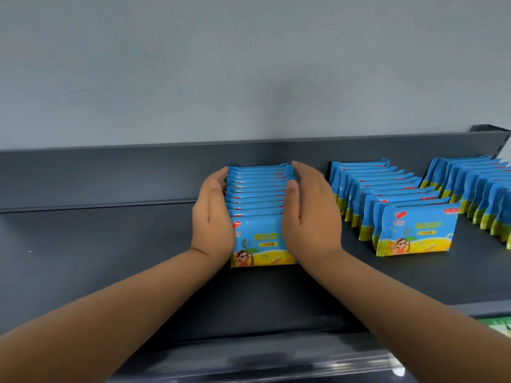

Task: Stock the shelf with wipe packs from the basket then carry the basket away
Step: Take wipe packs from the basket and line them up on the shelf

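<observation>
Grey shelf (96, 244) holds wipe packs (257, 189) filed front-to-back (labels forward), left hand (213, 217) and right hand (312, 217) pressing flat-fingered.

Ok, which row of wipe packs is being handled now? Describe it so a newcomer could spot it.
On the dark grey shelf under the pale wall stand three rows of blue and yellow wipe packs. Take the leftmost row, set apart from the middle row and right row. It alone has the left hand and right hand pressed against its sides.

Both forearms (116, 308) reach forward, left hand (213, 217) and right hand (312, 219) upright, palms facing each other, fingers (305, 174) nearly straight.
</observation>
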A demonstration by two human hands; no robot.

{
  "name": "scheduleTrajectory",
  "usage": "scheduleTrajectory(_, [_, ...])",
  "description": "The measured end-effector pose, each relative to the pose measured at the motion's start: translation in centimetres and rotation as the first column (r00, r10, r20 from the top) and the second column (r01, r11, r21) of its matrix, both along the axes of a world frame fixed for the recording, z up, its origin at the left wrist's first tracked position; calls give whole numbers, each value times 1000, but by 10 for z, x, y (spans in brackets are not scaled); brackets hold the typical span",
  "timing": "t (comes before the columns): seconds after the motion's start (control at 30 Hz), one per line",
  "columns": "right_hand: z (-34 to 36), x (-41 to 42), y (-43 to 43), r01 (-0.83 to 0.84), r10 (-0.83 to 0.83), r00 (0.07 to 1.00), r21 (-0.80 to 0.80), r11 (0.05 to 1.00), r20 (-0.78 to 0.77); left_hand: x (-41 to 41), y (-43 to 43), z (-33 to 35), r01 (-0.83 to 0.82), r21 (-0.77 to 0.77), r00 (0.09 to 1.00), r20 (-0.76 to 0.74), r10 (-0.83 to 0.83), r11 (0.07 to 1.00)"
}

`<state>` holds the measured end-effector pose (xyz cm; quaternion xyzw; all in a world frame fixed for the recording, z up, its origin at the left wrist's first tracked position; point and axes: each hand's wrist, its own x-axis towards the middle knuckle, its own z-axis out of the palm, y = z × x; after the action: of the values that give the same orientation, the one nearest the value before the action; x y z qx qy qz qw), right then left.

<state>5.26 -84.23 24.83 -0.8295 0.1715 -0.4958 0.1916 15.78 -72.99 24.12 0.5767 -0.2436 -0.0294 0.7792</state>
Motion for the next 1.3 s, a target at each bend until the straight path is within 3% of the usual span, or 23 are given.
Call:
scheduleTrajectory(0.07, [3,0,-2,-5,-37,990,-293,956,-136,0,3,-4,-58,18,992,115,55,998])
scheduleTrajectory(0.17, [2,0,2,10,-185,943,-531,848,-277,9,5,-13,-111,38,975,195,102,993])
scheduleTrajectory(0.4, [6,1,15,57,-342,847,-569,820,-408,8,18,3,-254,225,871,476,122,941])
scheduleTrajectory(0.47, [8,-4,20,68,-336,859,-565,822,-386,7,28,21,-409,372,749,659,73,834])
scheduleTrajectory(0.53, [13,-10,23,70,-308,884,-552,831,-352,2,35,41,-634,444,539,841,-50,633])
scheduleTrajectory(0.57, [16,-13,24,77,-290,898,-530,845,-332,-1,37,50,-703,453,472,874,-116,548])
scheduleTrajectory(0.63, [23,-19,25,84,-244,923,-462,883,-299,-12,41,62,-767,464,423,885,-195,442])
scheduleTrajectory(0.7, [31,-24,24,66,-182,944,-384,921,-275,-25,40,67,-780,477,427,879,-215,404])
scheduleTrajectory(0.87, [37,-35,18,1,-50,970,-203,979,-236,-49,33,64,-757,496,456,867,-200,425])
scheduleTrajectory(1.1, [15,-79,21,2,-11,951,-28,1000,-310,-63,62,33,-649,615,658,749,-75,448])
scheduleTrajectory(1.17, [12,-92,21,96,-84,914,10,995,-396,-72,80,24,-630,683,739,674,13,370])
scheduleTrajectory(1.3, [10,-106,29,171,-92,675,34,985,-732,-99,95,15,-464,875,884,467,15,135])
